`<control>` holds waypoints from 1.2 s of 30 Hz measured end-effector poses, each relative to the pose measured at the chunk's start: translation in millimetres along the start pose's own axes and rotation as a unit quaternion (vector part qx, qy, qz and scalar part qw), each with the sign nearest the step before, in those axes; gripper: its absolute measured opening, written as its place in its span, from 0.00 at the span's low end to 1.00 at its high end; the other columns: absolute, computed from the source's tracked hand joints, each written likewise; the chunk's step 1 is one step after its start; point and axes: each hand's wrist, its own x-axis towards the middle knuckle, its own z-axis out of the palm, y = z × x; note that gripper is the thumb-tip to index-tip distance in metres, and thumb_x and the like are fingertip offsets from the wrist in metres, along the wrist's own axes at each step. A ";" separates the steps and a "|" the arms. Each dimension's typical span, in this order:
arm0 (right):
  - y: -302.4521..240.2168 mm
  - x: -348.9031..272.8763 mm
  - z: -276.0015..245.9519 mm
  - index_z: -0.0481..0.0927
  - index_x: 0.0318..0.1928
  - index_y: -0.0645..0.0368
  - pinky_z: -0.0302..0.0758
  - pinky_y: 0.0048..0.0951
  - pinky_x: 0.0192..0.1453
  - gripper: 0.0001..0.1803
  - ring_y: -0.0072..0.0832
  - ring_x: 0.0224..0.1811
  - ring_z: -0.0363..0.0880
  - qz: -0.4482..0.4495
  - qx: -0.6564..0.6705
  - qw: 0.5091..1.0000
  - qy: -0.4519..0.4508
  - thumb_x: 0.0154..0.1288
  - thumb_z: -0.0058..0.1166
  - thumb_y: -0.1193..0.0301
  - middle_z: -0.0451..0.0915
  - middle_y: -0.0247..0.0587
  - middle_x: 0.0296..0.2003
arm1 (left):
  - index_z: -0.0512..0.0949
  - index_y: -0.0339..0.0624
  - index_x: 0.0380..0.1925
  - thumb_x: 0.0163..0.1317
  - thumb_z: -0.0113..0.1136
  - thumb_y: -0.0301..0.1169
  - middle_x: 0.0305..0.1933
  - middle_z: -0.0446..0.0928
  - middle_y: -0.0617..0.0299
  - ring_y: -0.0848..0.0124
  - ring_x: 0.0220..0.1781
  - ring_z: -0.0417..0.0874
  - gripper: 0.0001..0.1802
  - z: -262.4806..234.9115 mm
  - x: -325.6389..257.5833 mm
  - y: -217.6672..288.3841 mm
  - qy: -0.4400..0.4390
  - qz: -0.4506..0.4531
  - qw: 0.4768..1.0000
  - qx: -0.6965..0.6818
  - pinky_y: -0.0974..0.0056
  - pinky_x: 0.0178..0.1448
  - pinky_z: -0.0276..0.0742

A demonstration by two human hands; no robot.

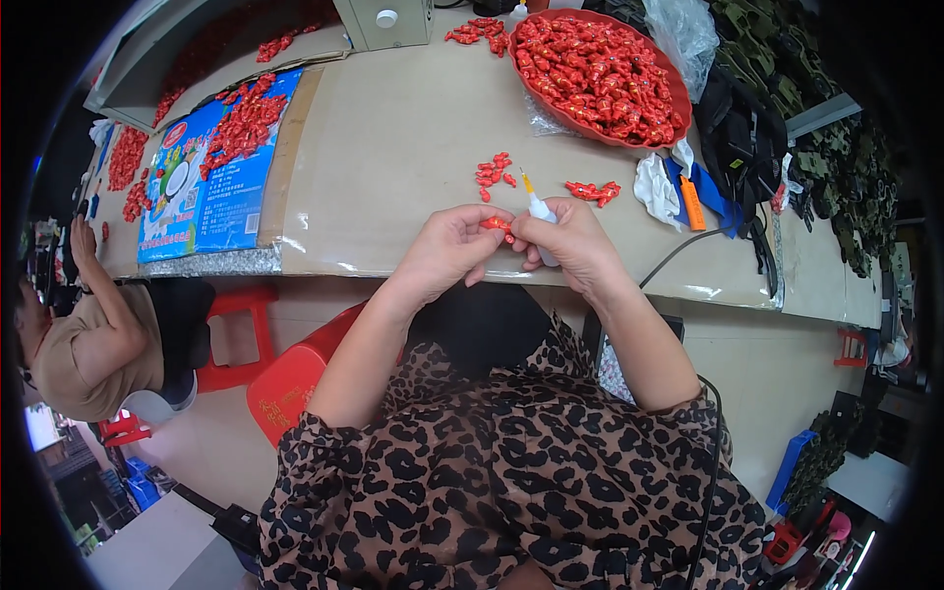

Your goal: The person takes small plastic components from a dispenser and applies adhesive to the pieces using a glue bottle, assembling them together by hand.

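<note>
My left hand [447,251] pinches a small red piece [499,225] at the table's near edge. My right hand [573,241] grips a small white glue bottle [540,208] with a thin yellow-tipped nozzle pointing up and away, and its fingertips also touch the red piece. Just beyond the hands lie two small clusters of red pieces, one cluster [494,172] on the left and the other cluster [593,191] on the right. A large red round tray [678,93] heaped with the same red pieces stands further back on the right.
The table [393,147] is covered in tan sheet. A blue printed bag [211,192] with more red pieces lies at the left. A white cloth [654,189], an orange tool [691,203] and a black cable [688,246] lie on the right. Another person [88,344] sits at the left; a red stool [285,383] stands below.
</note>
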 end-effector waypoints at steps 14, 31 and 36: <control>-3.1 0.9 3.6 0.74 0.25 0.65 0.69 0.17 0.21 0.06 0.17 0.17 0.69 0.037 -0.009 0.999 0.005 0.48 0.52 0.74 0.74 0.37 0.19 | 0.69 0.35 0.34 0.57 0.45 0.25 0.25 0.71 0.65 0.86 0.16 0.64 0.07 2.4 -1.1 -0.9 0.018 -0.007 1.000 0.021 0.79 0.16 0.58; 11.6 -6.3 -2.1 0.75 0.28 0.65 0.67 0.16 0.25 0.07 0.17 0.19 0.70 -0.071 0.084 0.994 -0.013 0.50 0.54 0.74 0.76 0.39 0.21 | 0.67 0.34 0.42 0.61 0.42 0.35 0.29 0.67 0.64 0.80 0.26 0.68 0.15 -12.9 3.3 -7.1 -0.081 -0.005 0.991 -0.111 0.77 0.22 0.66; 13.3 -5.1 -2.6 0.74 0.26 0.64 0.69 0.18 0.24 0.04 0.18 0.17 0.70 -0.077 0.087 0.993 -0.007 0.50 0.54 0.75 0.75 0.39 0.19 | 0.67 0.34 0.41 0.62 0.40 0.36 0.29 0.67 0.63 0.79 0.26 0.69 0.15 -12.8 4.2 -9.3 -0.089 -0.005 0.990 -0.107 0.76 0.24 0.67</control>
